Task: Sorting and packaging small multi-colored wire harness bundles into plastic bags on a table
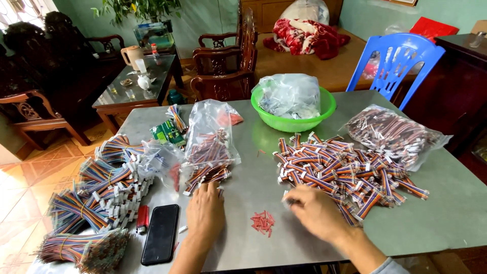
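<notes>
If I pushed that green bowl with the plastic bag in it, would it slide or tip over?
The green bowl would probably slide easily: it sits on a smooth, shiny table. It looks like thin plastic, so likely light. The puffy clear bag rises above the rim, so a hard shove might spill it, but the bowl is wide and low and seems unlikely to tip.
</notes>
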